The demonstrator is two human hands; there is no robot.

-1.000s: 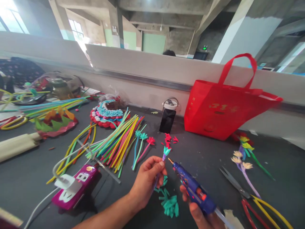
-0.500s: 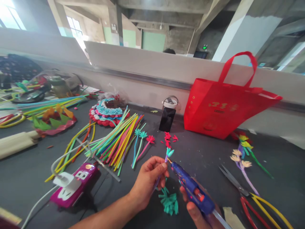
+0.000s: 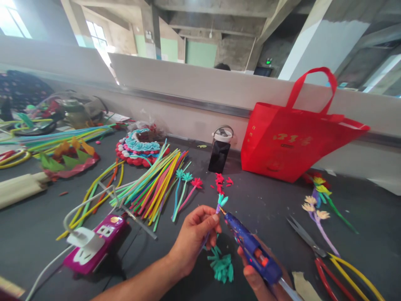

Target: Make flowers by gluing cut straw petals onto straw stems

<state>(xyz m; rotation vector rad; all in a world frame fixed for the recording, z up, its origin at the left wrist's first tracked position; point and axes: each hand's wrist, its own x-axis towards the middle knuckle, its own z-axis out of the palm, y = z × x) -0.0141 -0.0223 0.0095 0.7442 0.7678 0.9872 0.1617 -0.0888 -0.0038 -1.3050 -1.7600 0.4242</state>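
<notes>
My left hand pinches the purple stem of a small pipe-cleaner flower, whose teal petals stand upright above the fingertips. My right hand is wrapped round a blue hot glue gun with a glue stick coming out of its back end. The gun's metal nozzle is at the flower, just below the petals; whether it touches cannot be made out. Below the left hand lies a heap of teal cut pieces. Red cut pieces are scattered beyond the flower.
Scissors lie at the right beside finished flowers. A red bag and a propped phone stand at the back. Left are a pipe-cleaner bundle, a purple power strip with white cables, and a decorated ring.
The view has shifted very slightly. Both hands, the flower and the glue gun keep almost the same places relative to each other.
</notes>
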